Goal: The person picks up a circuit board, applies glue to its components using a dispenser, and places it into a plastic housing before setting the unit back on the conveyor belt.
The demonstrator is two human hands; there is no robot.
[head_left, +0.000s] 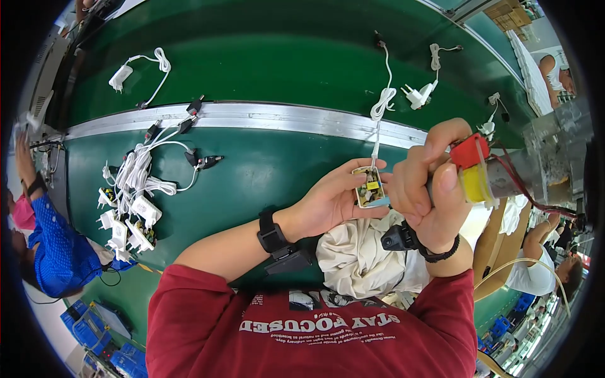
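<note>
- Left hand [328, 198] has the open charger [370, 187] pinched above the bench [252, 164]; snagged cord [382, 107] could yank it
- Right hand [425, 179] curled by the red-and-yellow tool [476, 179], can't tell its grip; slipping might hurt bare parts

green workshop, bright strip lights [546, 326] at lower right
pale metal rail [252, 118] between green worktop [246, 173] and green strip [271, 72] beyond; blue crates [88, 331] on green floor [129, 291]; cardboard boxes [508, 14], upper right

Bold white capitals [321, 324] are running upside down across the near dark-red fabric T-shirt [208, 340], smaller white lines [315, 337] sitting nearer. A yellow rectangular label [372, 185] inside the open white plastic casing [365, 168] is showing illegibly small print.
</note>
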